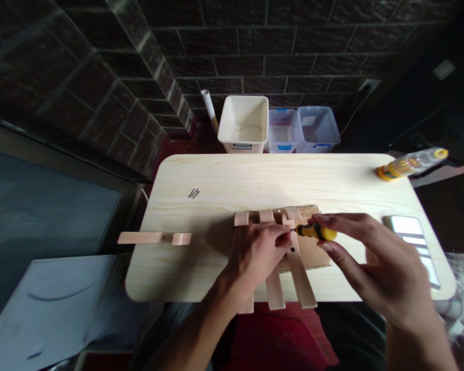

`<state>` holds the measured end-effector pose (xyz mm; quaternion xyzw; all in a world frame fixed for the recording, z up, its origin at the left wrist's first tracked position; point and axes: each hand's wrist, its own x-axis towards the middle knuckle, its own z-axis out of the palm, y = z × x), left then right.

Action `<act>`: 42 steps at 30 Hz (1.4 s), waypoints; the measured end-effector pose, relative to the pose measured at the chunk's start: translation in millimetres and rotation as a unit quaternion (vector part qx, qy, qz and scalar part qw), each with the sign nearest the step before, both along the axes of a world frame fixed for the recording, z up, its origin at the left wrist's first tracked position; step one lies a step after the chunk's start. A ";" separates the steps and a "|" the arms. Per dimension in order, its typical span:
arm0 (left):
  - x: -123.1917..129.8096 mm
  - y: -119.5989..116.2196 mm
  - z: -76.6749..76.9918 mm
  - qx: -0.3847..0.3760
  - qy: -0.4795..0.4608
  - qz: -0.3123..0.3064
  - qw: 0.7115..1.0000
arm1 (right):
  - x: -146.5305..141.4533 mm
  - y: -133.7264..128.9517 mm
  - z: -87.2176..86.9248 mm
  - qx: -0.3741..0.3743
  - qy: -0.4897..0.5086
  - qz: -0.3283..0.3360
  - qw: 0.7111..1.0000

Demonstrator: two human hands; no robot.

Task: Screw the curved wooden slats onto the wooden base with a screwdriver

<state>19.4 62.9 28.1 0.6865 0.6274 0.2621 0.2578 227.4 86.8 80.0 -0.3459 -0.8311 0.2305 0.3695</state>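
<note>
My right hand (pixel 371 257) is shut on a screwdriver with a yellow and black handle (pixel 317 232), its tip pointing left. My left hand (pixel 255 255) lies over several pale wooden slats (pixel 299 273), with its fingertips close to the screwdriver tip. Whether those fingers pinch something small is hidden. The slats cross a flat wooden board (pixel 309 260), and one slat near the tip shows a drilled hole. A wooden slat piece with a short crosspiece (pixel 154 238) lies to the left, and a few small screws (pixel 194 193) lie further back.
The pale wooden table (pixel 216 180) holds a plastic bottle (pixel 412 164) at back right and a phone (pixel 412 247) at right. Beyond its far edge stand a white basket (pixel 243 123), two clear plastic bins (pixel 283 130), and a paper roll (pixel 209 109) against a brick wall.
</note>
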 end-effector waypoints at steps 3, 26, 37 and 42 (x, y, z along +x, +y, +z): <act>-0.2 0.0 0.5 0.007 0.008 -0.004 1.000 | -1.8 0.7 0.6 0.007 0.006 0.018 1.000; 0.6 -1.2 -7.2 0.043 -0.013 0.017 0.999 | -2.5 -2.6 5.8 -0.025 0.020 0.033 0.999; 0.2 -0.8 -6.9 0.035 -0.015 0.005 0.999 | -0.7 -2.0 5.4 -0.022 0.014 0.007 1.000; 0.0 -0.7 -6.9 0.033 -0.010 0.001 0.999 | -0.5 0.0 4.9 -0.008 0.006 -0.006 1.000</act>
